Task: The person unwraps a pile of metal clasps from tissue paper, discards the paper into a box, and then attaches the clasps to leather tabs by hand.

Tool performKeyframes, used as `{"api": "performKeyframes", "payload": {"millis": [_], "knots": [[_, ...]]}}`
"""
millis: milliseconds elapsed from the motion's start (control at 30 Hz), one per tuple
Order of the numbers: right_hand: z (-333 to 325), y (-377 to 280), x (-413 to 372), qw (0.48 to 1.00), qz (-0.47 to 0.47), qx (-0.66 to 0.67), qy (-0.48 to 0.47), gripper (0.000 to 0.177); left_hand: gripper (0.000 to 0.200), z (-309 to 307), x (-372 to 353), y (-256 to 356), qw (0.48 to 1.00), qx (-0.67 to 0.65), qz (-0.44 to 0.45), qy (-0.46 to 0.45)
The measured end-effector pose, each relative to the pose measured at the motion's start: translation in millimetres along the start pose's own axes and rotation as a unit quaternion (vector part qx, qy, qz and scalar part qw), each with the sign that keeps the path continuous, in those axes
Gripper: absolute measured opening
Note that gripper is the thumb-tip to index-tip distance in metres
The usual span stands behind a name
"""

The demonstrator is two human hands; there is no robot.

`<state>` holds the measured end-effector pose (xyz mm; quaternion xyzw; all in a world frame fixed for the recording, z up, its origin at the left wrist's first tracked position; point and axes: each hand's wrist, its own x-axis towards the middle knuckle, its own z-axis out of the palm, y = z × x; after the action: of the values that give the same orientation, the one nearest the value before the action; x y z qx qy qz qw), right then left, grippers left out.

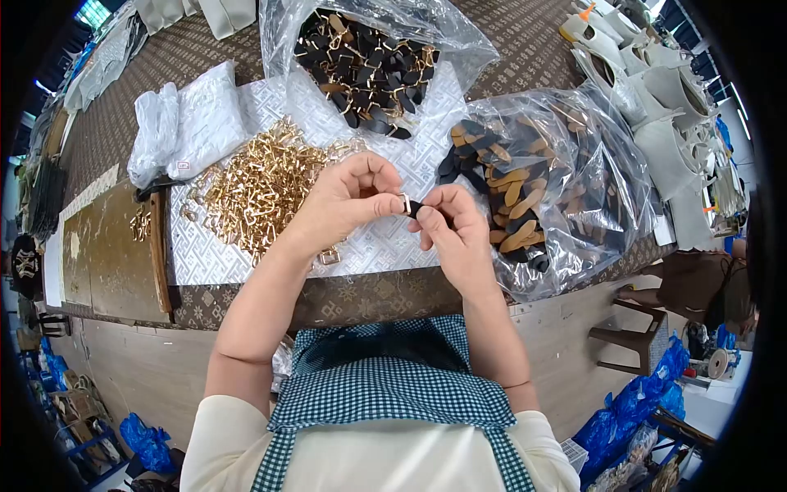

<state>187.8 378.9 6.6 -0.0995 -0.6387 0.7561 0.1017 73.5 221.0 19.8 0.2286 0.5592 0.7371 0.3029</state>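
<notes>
My left hand (352, 197) pinches a small gold metal buckle (405, 202) between thumb and fingertips. From the right, my right hand (455, 230) grips a short black leather tab (416, 209), whose end meets the buckle. Both hands are close together over the white patterned sheet (385, 254). A heap of gold buckles (262, 189) lies beside my left forearm. To the right of my right hand, black and tan leather tabs (516, 189) spill from a clear plastic bag (607, 180). Beyond my hands, black tabs with gold buckles (369, 74) fill another clear bag (459, 41).
White wrapped packets (209, 119) lie at the back left, near a worn board (115, 250) with a few gold pieces. Pale bag-like pieces (668, 98) are stacked along the right edge. A brown stool (627, 336) and blue plastic bags (631, 402) stand on the floor at right.
</notes>
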Motion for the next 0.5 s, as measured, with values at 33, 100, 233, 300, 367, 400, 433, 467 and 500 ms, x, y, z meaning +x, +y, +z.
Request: {"api": "performKeyframes", "payload": {"millis": [33,100,233,300,367,400,433,467,500], "knots": [[-0.3,0.7,-0.4,1.0,0.01,0.015,-0.006,0.009,0.021,-1.6,-0.2,-0.6,1.0,0.0,-0.002,-0.008],[-0.9,1.4,-1.2,0.998,0.026,0.046,-0.018,0.008,0.024,-7.1,-0.8,-1.0,1.0,0.0,-0.006,-0.025],[-0.7,2.9,-2.8,0.996,0.031,0.078,-0.031,0.01,0.017,-6.3,-3.6,-0.9,0.998,0.02,-0.025,-0.054],[1.6,5.3,-4.0,0.999,-0.001,0.037,-0.012,0.014,0.014,-1.3,-2.4,-2.0,0.99,0.115,0.062,-0.044],[5.5,8.5,-6.7,0.997,-0.056,-0.044,0.022,0.02,0.011,2.1,-1.1,-3.3,0.98,0.181,0.077,-0.036],[5.5,11.0,-7.2,0.994,-0.079,-0.077,0.019,0.029,0.01,2.7,-1.2,-3.3,0.978,0.201,0.049,-0.032],[5.9,10.4,-8.9,0.987,-0.092,-0.13,0.022,0.03,0.009,2.5,-2.3,-2.8,0.975,0.221,0.021,-0.026],[8.2,7.0,-10.4,0.978,-0.105,-0.181,0.022,0.031,0.008,1.7,-3.9,-1.6,0.97,0.242,-0.009,-0.017],[10.4,5.0,-10.6,0.965,-0.119,-0.232,0.021,0.032,0.009,1.6,-4.3,2.0,0.97,0.238,-0.042,-0.027]]}}
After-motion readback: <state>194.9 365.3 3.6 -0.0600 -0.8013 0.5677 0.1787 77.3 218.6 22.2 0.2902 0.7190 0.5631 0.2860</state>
